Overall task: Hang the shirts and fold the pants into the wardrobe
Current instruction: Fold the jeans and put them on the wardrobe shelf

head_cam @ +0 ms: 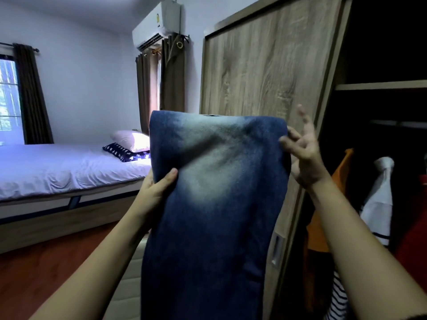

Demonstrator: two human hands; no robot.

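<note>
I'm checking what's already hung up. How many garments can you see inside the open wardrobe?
3, possibly more hidden in the dark: an orange garment by the door edge, a white garment to its right, a striped garment low down, below the orange one.

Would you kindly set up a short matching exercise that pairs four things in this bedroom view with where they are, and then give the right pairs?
Things
1. jeans
2. star-patterned pillow
3. air conditioner
4. orange garment

Places
A. mounted high on the wall, above the curtains
B. hanging inside the open wardrobe
C. held up between the left hand and the right hand, in front of the wardrobe door
D. on the bed, under a white pillow

Pairs: 1-C, 2-D, 3-A, 4-B
</note>
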